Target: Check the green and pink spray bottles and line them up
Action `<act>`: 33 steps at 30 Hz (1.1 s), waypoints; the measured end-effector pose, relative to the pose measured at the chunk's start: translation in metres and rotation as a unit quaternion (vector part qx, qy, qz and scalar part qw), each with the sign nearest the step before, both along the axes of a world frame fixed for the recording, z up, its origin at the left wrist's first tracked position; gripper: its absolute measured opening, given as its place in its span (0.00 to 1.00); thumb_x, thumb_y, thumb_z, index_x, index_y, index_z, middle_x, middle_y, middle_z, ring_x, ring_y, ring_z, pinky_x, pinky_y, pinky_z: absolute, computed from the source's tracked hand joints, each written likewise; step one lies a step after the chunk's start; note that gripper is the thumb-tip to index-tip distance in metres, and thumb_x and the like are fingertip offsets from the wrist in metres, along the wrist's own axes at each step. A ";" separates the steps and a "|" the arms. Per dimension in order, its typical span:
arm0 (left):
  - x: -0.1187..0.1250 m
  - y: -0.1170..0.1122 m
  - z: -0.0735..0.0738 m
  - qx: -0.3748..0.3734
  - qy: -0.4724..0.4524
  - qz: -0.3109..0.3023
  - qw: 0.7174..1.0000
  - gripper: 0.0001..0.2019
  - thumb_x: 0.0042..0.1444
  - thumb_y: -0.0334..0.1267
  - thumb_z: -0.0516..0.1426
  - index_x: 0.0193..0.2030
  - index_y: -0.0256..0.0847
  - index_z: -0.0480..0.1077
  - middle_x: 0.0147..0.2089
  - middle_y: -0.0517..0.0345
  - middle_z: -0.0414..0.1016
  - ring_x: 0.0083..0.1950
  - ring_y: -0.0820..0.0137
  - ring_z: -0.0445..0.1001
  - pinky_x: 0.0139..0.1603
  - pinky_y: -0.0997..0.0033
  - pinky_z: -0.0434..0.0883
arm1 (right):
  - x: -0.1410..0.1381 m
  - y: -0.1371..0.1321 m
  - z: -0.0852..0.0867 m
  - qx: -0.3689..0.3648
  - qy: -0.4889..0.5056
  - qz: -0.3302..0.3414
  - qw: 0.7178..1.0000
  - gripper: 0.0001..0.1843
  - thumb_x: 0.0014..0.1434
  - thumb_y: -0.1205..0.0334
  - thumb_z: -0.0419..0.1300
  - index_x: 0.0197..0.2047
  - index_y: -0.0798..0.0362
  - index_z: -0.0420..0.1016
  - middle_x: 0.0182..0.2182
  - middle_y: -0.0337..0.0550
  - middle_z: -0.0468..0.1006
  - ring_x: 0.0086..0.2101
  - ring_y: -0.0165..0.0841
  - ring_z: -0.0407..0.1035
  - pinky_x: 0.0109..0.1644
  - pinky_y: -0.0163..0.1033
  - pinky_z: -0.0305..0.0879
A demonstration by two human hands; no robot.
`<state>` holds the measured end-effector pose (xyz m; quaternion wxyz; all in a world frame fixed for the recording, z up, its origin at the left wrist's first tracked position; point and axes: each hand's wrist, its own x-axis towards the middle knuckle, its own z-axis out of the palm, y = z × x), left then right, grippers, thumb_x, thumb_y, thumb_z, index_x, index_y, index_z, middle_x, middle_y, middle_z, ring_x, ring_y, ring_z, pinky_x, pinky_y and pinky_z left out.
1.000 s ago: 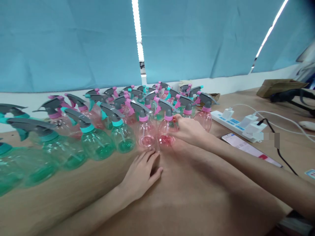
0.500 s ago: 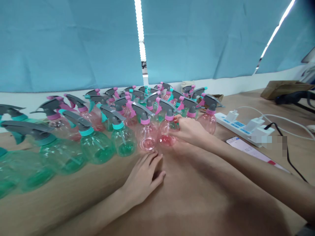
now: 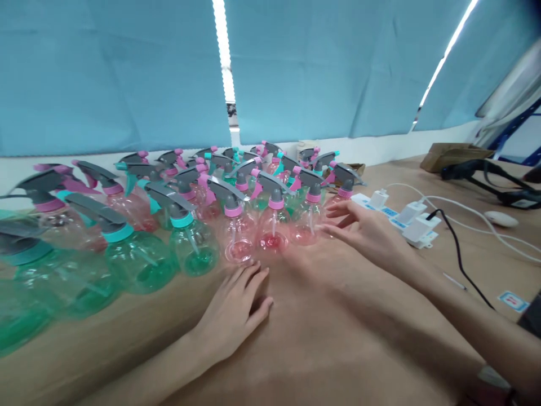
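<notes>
Our right hand (image 3: 372, 228) has just left the middle pink bottle (image 3: 274, 230) and shifted right, to beside the right pink bottle (image 3: 307, 220). We judge that the middle one is let go and our work has passed along the row. Our right fingers are curved and partly open, with nothing gripped; we cannot tell whether their tips touch the right bottle. Our left hand (image 3: 234, 304) stays on the table (image 3: 304, 338), fingers loosely spread and holding nothing, just near the left pink bottle (image 3: 239, 234). Green bottles (image 3: 195, 254) stand farther left.
</notes>
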<state>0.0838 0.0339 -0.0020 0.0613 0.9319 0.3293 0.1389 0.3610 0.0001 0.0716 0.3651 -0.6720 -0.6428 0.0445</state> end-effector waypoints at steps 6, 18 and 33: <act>0.012 0.001 0.003 -0.019 -0.013 -0.027 0.999 0.19 0.64 0.41 0.51 0.59 0.39 0.63 0.62 0.46 0.66 0.63 0.54 0.62 0.60 0.50 0.63 | 0.019 0.017 -0.013 0.032 -0.010 -0.051 0.998 0.21 0.56 0.46 0.59 0.45 0.55 0.72 0.42 0.51 0.79 0.38 0.43 0.76 0.40 0.48 0.70; 0.047 0.002 0.001 -0.030 -0.016 -0.052 0.998 0.20 0.63 0.40 0.54 0.60 0.37 0.63 0.63 0.44 0.64 0.63 0.54 0.62 0.61 0.49 0.61 | 0.008 0.054 -0.029 0.043 -0.075 -0.052 0.995 0.35 0.55 0.39 0.56 0.52 0.62 0.68 0.43 0.61 0.78 0.44 0.52 0.74 0.45 0.53 0.66; 0.043 -0.001 0.007 -0.103 -0.115 -0.025 0.988 0.13 0.63 0.37 0.52 0.55 0.44 0.64 0.55 0.52 0.70 0.55 0.60 0.70 0.56 0.54 0.68 | -0.005 0.032 -0.021 0.061 -0.119 -0.061 0.989 0.27 0.53 0.41 0.60 0.40 0.58 0.70 0.35 0.56 0.78 0.37 0.50 0.74 0.39 0.50 0.66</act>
